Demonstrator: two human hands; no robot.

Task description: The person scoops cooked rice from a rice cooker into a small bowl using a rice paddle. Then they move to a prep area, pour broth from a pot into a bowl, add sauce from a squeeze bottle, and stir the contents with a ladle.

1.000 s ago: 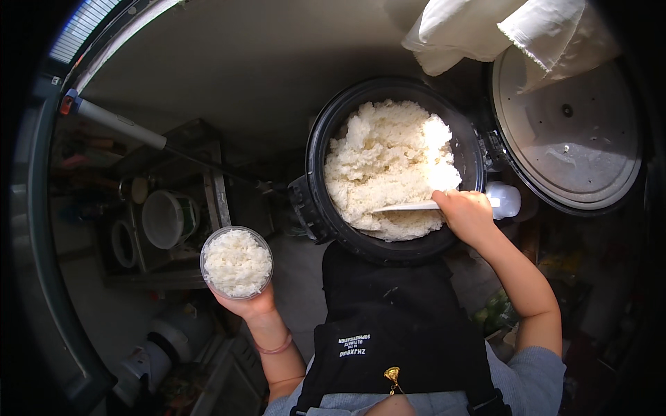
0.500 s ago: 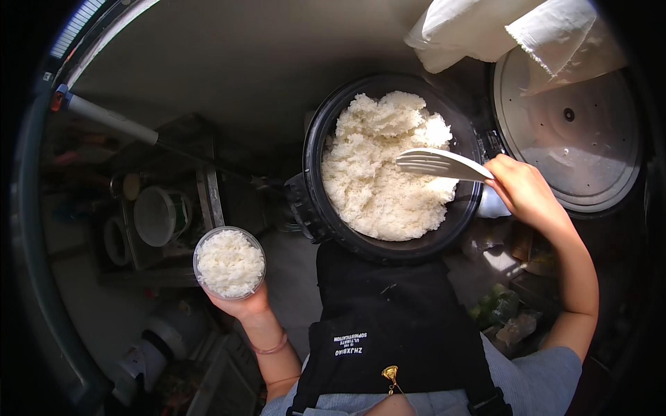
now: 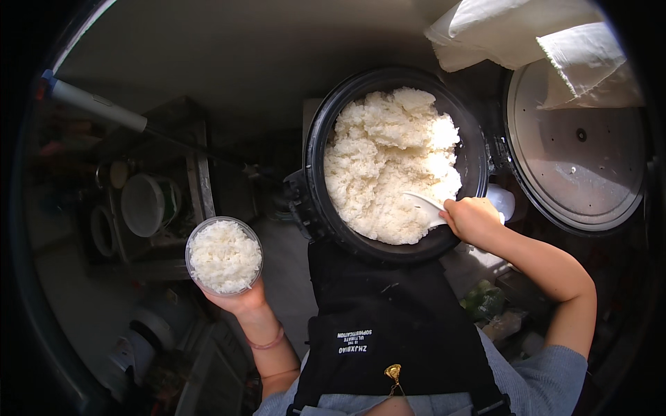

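My left hand point(image 3: 239, 298) is closed around the lower part of a round clear container point(image 3: 261, 244) filled with white rice point(image 3: 225, 256). It is held out to the left of the black rice cooker point(image 3: 318, 187). Cooked rice point(image 3: 378, 166) fills much of the cooker, heaped higher at the far side. At the cooker's near right, my right hand point(image 3: 474, 218) grips a white rice paddle point(image 3: 429, 202) by its handle. The paddle's blade is tilted down into the rice, with its tip partly buried.
The cooker's round metal lid point(image 3: 576, 149) stands open at the right, with a white cloth point(image 3: 499, 31) hanging over its far part. At left are a white tub point(image 3: 143, 206) and a shelf frame point(image 3: 201, 187). Bagged greens point(image 3: 483, 299) lie low at the right.
My right hand has come down and nearer, and the paddle has gone from above the rice into it. My left hand still holds the filled container, shifted slightly left in view.
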